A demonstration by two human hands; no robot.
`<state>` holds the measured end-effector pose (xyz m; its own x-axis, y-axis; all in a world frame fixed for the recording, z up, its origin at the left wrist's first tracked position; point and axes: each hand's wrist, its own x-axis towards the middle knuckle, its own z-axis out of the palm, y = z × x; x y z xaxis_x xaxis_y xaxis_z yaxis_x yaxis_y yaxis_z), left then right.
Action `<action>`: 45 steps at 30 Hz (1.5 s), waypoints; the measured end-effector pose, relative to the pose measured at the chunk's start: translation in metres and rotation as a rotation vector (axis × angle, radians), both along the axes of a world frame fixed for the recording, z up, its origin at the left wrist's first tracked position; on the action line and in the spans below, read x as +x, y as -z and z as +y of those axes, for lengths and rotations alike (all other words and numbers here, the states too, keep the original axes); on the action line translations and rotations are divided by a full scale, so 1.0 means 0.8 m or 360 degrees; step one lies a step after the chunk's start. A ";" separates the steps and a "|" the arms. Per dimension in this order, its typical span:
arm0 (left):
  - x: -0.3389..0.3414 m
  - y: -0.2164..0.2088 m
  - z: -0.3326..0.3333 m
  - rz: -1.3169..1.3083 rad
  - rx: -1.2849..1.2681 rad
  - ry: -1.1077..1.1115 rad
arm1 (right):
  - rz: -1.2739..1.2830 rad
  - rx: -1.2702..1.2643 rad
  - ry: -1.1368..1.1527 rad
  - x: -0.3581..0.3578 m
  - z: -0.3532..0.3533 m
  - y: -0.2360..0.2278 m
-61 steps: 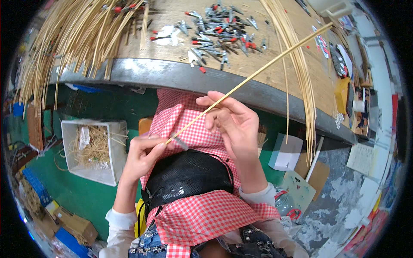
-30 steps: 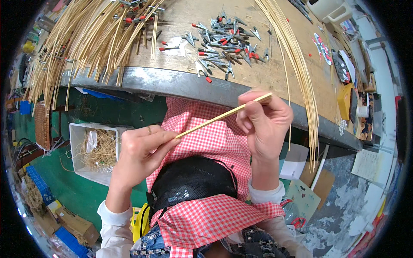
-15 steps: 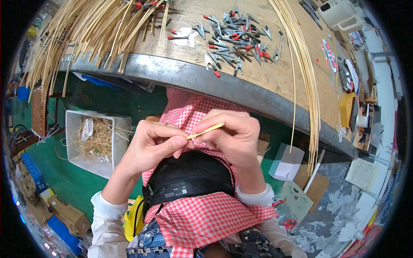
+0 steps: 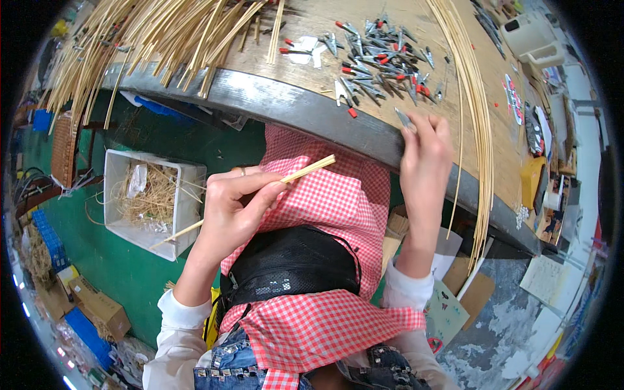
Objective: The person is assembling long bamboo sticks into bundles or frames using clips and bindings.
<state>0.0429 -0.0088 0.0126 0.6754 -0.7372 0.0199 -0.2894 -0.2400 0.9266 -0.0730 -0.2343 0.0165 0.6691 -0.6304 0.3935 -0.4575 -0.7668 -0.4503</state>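
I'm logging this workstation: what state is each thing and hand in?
Left hand: closed on pale strips.
Pale strips: bunched, protruding both sides of that hand.
Right hand: pinching a pointed metal piece.
Spring clamps: heaped loosely on the workbench.
White bin: uncovered, holding straw-like scraps.
Long strips, right: overhanging the workbench edge.
Checked apron: worn.

White sleeves [image 4: 409, 292], 1 on each arm, end in loose cuffs short of the wrists. A red-and-white gingham apron [image 4: 318, 335] covers the front. A black mesh waist bag [image 4: 296, 263] (pale patches show on it) lies over the apron at the waist. Blue denim [image 4: 231, 356] beside the apron's bib bears square, shiny studs [image 4: 224, 374]. The left hand [image 4: 227, 211] wears 1 ring [image 4: 242, 171].
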 end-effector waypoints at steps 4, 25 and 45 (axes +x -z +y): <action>-0.001 -0.006 -0.013 -0.0076 -0.0076 0.0035 | -0.0302 0.0851 -0.0319 -0.032 0.051 0.001; -0.018 0.004 -0.014 -0.0236 -0.0060 0.0079 | -0.0426 0.1756 -0.0403 -0.043 0.122 0.029; -0.020 0.017 -0.013 -0.0238 -0.0094 0.0072 | -0.0749 0.2611 -0.0586 -0.051 0.123 0.046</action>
<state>0.0266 -0.0190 -0.0013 0.6275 -0.7615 0.1620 -0.4344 -0.1697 0.8846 -0.1134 -0.1360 -0.0204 0.8825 -0.3944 -0.2560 0.0074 0.5560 -0.8312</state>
